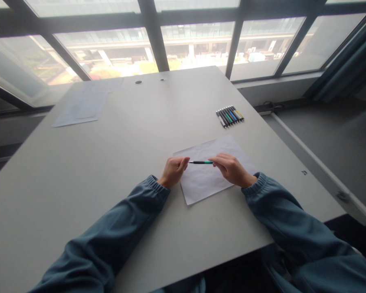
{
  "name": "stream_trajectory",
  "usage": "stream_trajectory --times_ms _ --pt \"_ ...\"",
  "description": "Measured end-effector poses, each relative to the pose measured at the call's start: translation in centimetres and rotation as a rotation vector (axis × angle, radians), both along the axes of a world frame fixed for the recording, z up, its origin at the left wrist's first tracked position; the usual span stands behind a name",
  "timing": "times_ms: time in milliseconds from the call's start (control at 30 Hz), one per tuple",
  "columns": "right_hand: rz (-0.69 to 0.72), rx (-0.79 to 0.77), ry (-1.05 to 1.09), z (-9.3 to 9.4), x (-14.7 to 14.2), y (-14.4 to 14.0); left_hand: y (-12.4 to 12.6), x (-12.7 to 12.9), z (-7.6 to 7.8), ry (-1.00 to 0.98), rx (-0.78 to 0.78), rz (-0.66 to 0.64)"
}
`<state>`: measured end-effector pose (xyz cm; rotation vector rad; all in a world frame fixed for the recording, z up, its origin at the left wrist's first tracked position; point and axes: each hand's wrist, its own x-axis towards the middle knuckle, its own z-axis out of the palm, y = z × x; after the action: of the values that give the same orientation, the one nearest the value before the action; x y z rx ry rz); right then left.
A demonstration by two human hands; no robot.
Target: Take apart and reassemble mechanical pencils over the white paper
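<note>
Grey table (79, 171) fills most of frame. Paper stack (79, 106) at upper left, flat. White sheet (207, 183) at centre, under both hands. Left hand (173, 171) and right hand (232, 169) at centre, each pinched shut on 1 end of a green pen (201, 162), held level just above the sheet. Row of pens (230, 115) at upper right, side by side.

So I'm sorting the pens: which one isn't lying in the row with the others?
The green-barrelled pen, held level between the left hand and right hand over the sheet of paper. The other pens lie side by side farther right on the table.
</note>
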<state>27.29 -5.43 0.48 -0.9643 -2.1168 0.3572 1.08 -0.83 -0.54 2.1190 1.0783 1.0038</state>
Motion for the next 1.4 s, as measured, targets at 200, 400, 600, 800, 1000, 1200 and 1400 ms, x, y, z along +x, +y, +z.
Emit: stream_trajectory --times_ms 200,400,600,800,1000,1200,1400 --pt "0.009 -0.011 -0.005 -0.06 -0.09 -0.02 -0.13 0.3 0.43 -0.008 0.05 -0.031" --pt "0.009 -0.021 -0.002 -0.08 -0.09 -0.06 -0.21 0.28 0.81 -0.029 0.109 -0.035" --pt "0.008 -0.019 0.008 0.1 -0.04 -0.04 -0.16 0.38 0.74 -0.067 0.172 -0.044" --pt "0.005 -0.027 0.016 -0.06 0.07 -0.02 -0.15 0.53 0.67 -0.133 0.212 -0.043" --pt "0.009 -0.019 0.021 -0.28 0.13 0.05 -0.21 0.37 0.66 -0.164 0.231 -0.073" --pt "0.006 -0.016 0.03 -0.15 0.06 0.02 0.21 0.35 0.04 -0.177 0.185 -0.099" --pt "0.014 -0.009 0.032 -0.08 0.05 0.01 -0.04 0.1 0.33 -0.111 0.086 -0.029"
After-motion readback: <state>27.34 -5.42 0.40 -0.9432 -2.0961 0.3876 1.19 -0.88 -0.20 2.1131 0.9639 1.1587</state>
